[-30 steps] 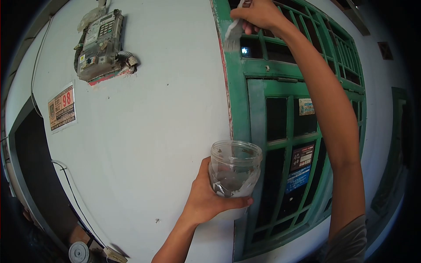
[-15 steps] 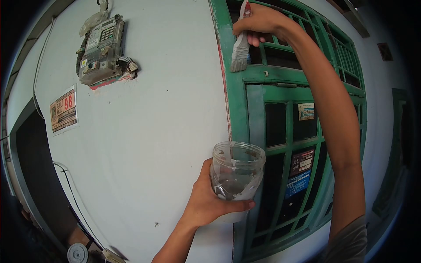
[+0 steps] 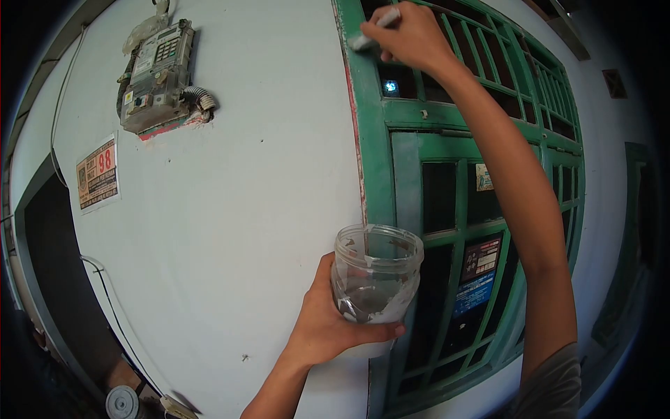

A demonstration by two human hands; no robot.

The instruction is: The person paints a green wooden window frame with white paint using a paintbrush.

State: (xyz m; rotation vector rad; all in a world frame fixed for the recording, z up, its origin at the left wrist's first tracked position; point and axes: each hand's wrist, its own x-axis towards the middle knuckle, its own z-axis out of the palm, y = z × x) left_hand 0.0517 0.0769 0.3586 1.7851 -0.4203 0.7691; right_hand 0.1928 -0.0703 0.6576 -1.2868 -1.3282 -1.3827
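My right hand (image 3: pixel 412 35), raised high, grips a paintbrush (image 3: pixel 377 29) by its handle. The bristles point left and meet the upper part of the green door frame (image 3: pixel 380 167), near its border with the white wall. Lower down, my left hand (image 3: pixel 328 318) is wrapped round a clear jar (image 3: pixel 377 279) held upright. Whitish paint coats part of the jar's inside and its lower portion. Green door panels with dark panes stand behind the jar.
An electricity meter (image 3: pixel 159 77) with a conduit sticks out from the white wall (image 3: pixel 265 209). Below it hangs a printed sign (image 3: pixel 98 173). A dark doorway (image 3: pixel 66 272) opens at left, and stickers (image 3: pixel 477 276) cover part of the door glass.
My right hand has turned the paintbrush from bristles hanging down to bristles pointing left, higher up on the frame. My left hand with the jar stays nearly in place.
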